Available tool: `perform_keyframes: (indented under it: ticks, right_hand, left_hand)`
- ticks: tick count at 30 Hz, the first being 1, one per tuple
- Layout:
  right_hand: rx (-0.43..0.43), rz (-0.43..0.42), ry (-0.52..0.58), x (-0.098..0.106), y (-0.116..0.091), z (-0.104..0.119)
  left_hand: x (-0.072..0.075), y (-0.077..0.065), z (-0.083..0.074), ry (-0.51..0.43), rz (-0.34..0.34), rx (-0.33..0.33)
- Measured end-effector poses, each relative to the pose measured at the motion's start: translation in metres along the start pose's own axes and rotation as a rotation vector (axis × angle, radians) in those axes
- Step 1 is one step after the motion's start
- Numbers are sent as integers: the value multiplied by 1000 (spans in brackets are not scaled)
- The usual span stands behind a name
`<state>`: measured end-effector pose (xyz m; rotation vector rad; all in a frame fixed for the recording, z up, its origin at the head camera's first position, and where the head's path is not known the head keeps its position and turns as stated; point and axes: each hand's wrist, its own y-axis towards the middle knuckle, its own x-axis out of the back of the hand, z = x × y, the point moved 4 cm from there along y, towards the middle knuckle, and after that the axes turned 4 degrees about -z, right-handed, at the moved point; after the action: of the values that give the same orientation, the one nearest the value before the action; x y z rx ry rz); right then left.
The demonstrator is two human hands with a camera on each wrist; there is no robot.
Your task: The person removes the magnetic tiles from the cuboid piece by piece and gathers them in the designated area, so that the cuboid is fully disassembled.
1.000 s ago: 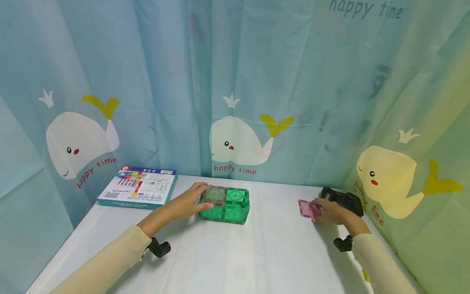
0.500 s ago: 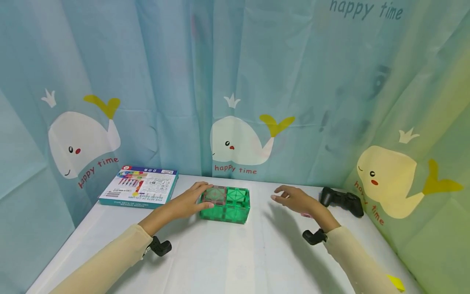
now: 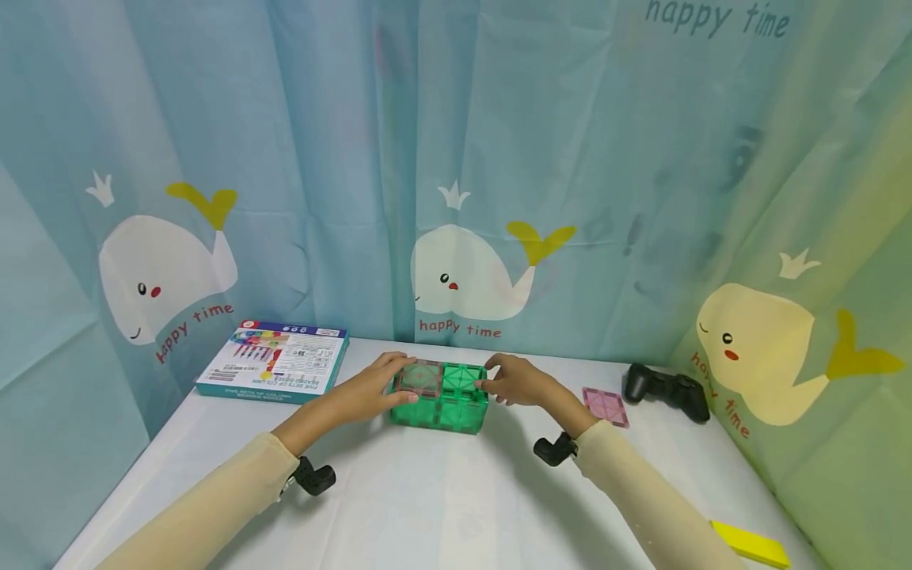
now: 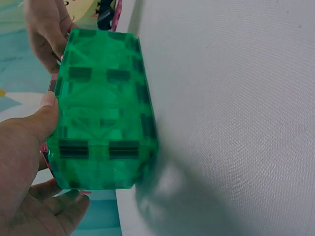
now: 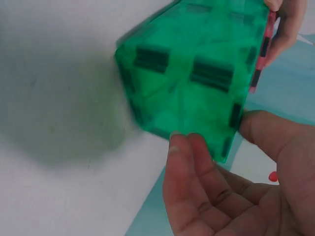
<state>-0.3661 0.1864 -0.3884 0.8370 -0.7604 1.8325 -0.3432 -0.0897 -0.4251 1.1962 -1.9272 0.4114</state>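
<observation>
A box of translucent green magnetic tiles [image 3: 456,416] lies lengthwise on the white table, with a pink tile [image 3: 422,375] on the left half of its top. My left hand [image 3: 366,393] holds the left end; in the left wrist view its thumb [image 4: 44,118] presses the upper edge while the other fingers reach round the end. At the opposite end my right hand [image 3: 526,382] grips the box. The right wrist view shows that thumb [image 5: 266,132] on the top edge and fingertips [image 5: 179,142] against the green end wall.
To the right lies a loose pink magnetic tile [image 3: 606,407], beside a black game controller [image 3: 666,392]. A flat printed carton [image 3: 274,362] rests at the back left. A yellow block [image 3: 750,544] sits by the right sleeve. Whale-print curtains [image 3: 342,158] enclose the table.
My right hand has let go of the loose pink tile on the right and moved left to the green box's right end. My left hand has stayed on the box.
</observation>
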Motion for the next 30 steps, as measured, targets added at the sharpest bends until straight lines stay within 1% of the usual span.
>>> perform_keyframes:
  ticks: [2, 5, 12, 17, 20, 25, 27, 30]
  right_hand:
    - [-6, 4, 29, -1, 1, 1]
    - [4, -2, 34, 0, 0, 3]
    - [6, -22, -36, 6, -6, 5]
    - [-24, -27, -64, 8, -12, -5]
    - [-27, -32, -35, 7, -16, -15]
    - [6, -71, 67, 7, -23, -29]
    - [32, -101, 79, 10, -25, -34]
    - [40, -169, 89, 18, -27, -43]
  left_hand:
    - [0, 0, -1, 1, 1, 2]
    - [1, 0, -1, 9, -3, 4]
    - [0, 1, 0, 5, 0, 0]
    - [0, 1, 0, 7, 3, 2]
    - [0, 0, 0, 7, 5, 1]
    - [0, 1, 1, 5, 7, 0]
    - [-1, 1, 2, 7, 7, -2]
    - [0, 1, 2, 9, 7, -5]
